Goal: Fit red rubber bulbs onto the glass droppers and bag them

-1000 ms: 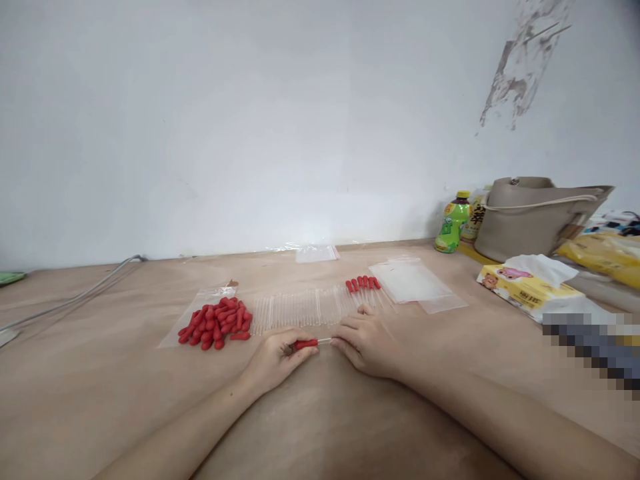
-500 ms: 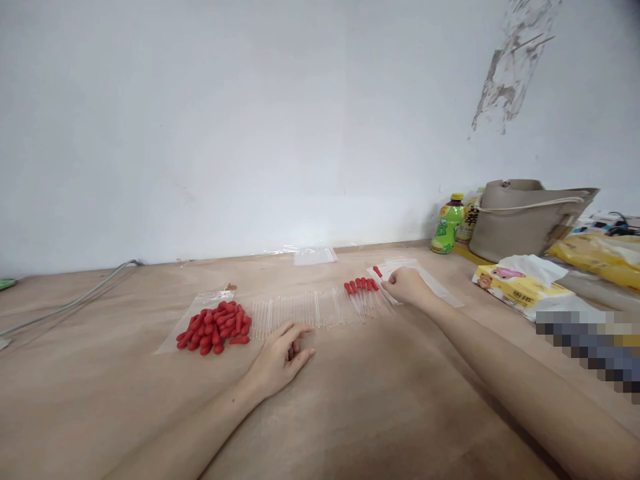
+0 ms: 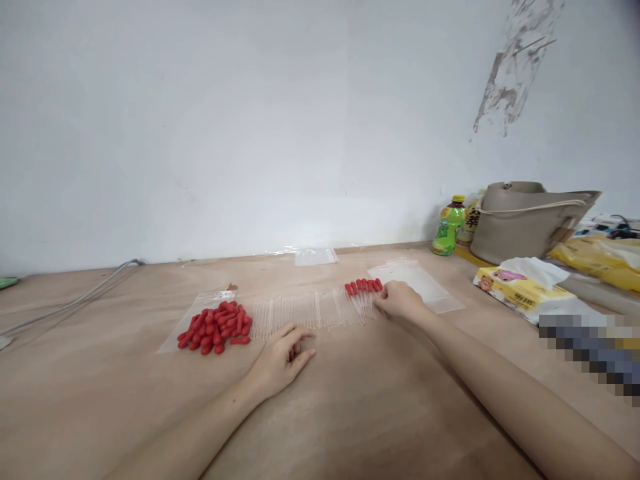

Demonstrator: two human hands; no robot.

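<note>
My left hand (image 3: 284,359) rests on the table in front of a row of clear glass dropper tubes (image 3: 295,311); its fingers are apart and hold nothing. To its left lies a pile of red rubber bulbs (image 3: 215,328) on a clear plastic bag (image 3: 175,339). At the row's right end, several droppers with red bulbs (image 3: 361,287) lie side by side, slightly fanned. My right hand (image 3: 400,300) is closed in a pinch on the rightmost dropper (image 3: 379,285), whose red bulb shows beyond the fingertips. The fingers hide much of its glass tube.
Clear plastic bags (image 3: 435,290) lie behind my right hand, and another small bag (image 3: 315,257) is by the wall. On the right stand a green bottle (image 3: 449,227), a grey-beige bag (image 3: 525,223) and a tissue pack (image 3: 520,287). A grey cable (image 3: 95,291) runs along the left.
My right hand has moved a little left and down with the dropper, bringing its red bulb beside the other bulbs. My left hand has stayed in place.
</note>
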